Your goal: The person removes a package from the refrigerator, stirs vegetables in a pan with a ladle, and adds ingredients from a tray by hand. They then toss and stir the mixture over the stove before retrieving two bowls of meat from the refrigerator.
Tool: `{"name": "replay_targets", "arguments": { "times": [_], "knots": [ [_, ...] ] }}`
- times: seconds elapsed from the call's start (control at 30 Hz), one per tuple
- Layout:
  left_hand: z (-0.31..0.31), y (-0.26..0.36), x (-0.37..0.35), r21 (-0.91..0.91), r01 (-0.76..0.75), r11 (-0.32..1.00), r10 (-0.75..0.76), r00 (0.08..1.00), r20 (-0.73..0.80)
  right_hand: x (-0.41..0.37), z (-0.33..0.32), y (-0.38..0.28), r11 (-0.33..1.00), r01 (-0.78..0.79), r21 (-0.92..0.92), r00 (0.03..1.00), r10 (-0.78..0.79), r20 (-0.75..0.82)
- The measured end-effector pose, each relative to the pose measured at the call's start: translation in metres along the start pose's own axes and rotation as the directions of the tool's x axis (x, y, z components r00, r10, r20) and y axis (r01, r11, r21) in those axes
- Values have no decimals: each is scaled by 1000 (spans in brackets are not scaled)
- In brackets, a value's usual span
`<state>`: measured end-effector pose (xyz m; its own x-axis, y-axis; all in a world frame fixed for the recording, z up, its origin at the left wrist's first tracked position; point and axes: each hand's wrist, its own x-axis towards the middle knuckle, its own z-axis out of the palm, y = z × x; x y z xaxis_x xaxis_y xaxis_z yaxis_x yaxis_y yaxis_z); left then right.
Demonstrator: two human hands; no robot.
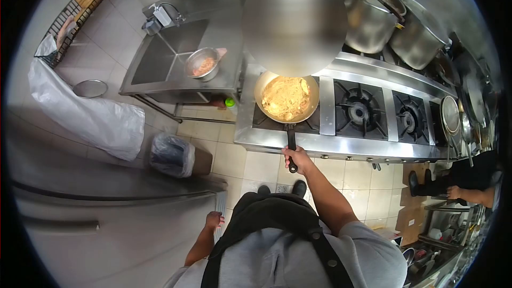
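My right hand (298, 160) is closed around the black handle of a frying pan (263, 82). The pan rests over the left burner of the stove, and creamy, yellowish-orange food (288, 97) covers most of its inside. My left hand (215, 220) hangs low at my side, by the edge of a steel cabinet (133, 234). Its fingers are curled, and whatever they might hold is too small to make out.
Right of the pan are two burners (358, 110) without pans. Large steel pots (368, 24) stand behind. Left is a sink counter (224, 77) with a metal bowl (201, 64) of orange-pink food. A lined bin (173, 154) stands below; another person's hand (454, 192) shows far right.
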<state>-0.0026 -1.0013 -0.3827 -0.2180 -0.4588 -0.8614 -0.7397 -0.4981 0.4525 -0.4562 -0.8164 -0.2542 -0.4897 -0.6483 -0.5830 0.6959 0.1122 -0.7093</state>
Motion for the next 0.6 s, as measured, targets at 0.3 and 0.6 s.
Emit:
{"name": "replay_targets", "arguments": {
  "times": [0.3, 0.6],
  "knots": [
    [25, 21, 4, 30, -32, 999, 33, 999, -10, -11, 9, 10, 992, -99, 81, 994, 102, -44],
    [7, 5, 10, 548, -438, 713, 363, 899, 246, -33, 34, -8, 996, -48, -75, 967, 27, -253]
  ]
}}
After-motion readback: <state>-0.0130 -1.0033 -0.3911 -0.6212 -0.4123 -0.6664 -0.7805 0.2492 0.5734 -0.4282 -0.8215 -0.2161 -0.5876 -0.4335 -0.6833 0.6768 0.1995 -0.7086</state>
